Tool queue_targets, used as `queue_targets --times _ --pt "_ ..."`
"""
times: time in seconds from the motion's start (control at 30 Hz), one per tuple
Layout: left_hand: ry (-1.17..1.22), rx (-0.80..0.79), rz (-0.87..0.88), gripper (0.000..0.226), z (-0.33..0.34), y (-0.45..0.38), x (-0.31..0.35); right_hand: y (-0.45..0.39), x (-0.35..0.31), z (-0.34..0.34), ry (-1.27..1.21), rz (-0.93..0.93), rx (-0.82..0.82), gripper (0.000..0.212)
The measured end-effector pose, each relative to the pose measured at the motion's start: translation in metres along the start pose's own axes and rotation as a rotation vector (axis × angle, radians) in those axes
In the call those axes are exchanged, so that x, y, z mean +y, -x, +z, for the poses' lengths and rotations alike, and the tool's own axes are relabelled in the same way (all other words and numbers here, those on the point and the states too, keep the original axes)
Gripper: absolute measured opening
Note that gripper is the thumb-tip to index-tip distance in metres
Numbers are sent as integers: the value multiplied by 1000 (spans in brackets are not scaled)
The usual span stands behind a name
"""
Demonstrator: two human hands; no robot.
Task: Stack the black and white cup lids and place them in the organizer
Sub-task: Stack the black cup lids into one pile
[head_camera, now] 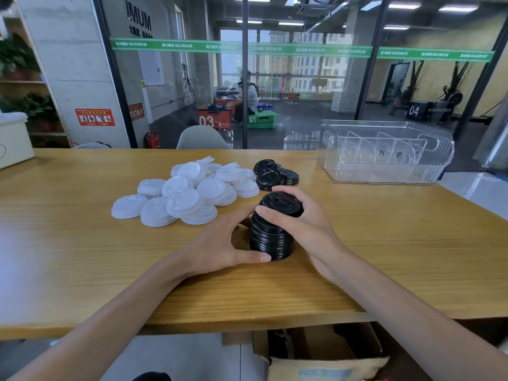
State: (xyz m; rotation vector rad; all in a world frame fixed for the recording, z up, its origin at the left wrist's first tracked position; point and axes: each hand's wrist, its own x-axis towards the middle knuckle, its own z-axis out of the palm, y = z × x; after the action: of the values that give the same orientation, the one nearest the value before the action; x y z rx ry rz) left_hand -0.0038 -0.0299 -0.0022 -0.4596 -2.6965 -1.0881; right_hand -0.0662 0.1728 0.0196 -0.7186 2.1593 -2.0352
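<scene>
Two bare hands are working at a stack of black lids (270, 237) standing on the wooden table (384, 243) at centre frame. Head view: the left hand (220, 243) is curling around the base of the stack, its thumb lying along the lower front rim and its fingers reaching behind. The right hand (299, 218) is grasping the topmost black lid (281, 204), which is sitting tilted on the stack, with the thumb on the near left edge and the fingers wrapping the far side. A few loose black lids (275, 175) are lying just behind the stack, toward upper centre. A pile of white lids (189, 192) is spreading across the table left of centre, touching or nearly touching the loose black ones. A clear plastic organizer (384, 152) with upright dividers is standing at the upper right of the table, well apart from both piles. A cardboard box (324, 356) is showing under the table edge at lower right.
</scene>
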Motion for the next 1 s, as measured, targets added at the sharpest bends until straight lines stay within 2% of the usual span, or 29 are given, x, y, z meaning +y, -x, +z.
queue_targets --times 0.13,0.3,0.4,0.57,0.7,0.87,1.0 --pt "9 13 1 83 0 0 0 3 5 5 13 31 -9 60" --pt "7 3 -4 90 -1 0 0 4 7 -4 -47 105 -70 50" --pt "-12 -3 -21 89 -1 0 -1 12 9 -11 65 49 -89 44" --pt "-8 3 -18 89 -1 0 1 16 11 -11 199 -37 -4 52" --pt "3 12 -19 89 0 0 -1 10 9 -8 315 -32 35 69" --pt "21 20 -30 106 1 1 -4 11 5 -6 389 -23 41 64" --pt "19 0 6 97 0 1 1 14 9 -5 361 24 15 68"
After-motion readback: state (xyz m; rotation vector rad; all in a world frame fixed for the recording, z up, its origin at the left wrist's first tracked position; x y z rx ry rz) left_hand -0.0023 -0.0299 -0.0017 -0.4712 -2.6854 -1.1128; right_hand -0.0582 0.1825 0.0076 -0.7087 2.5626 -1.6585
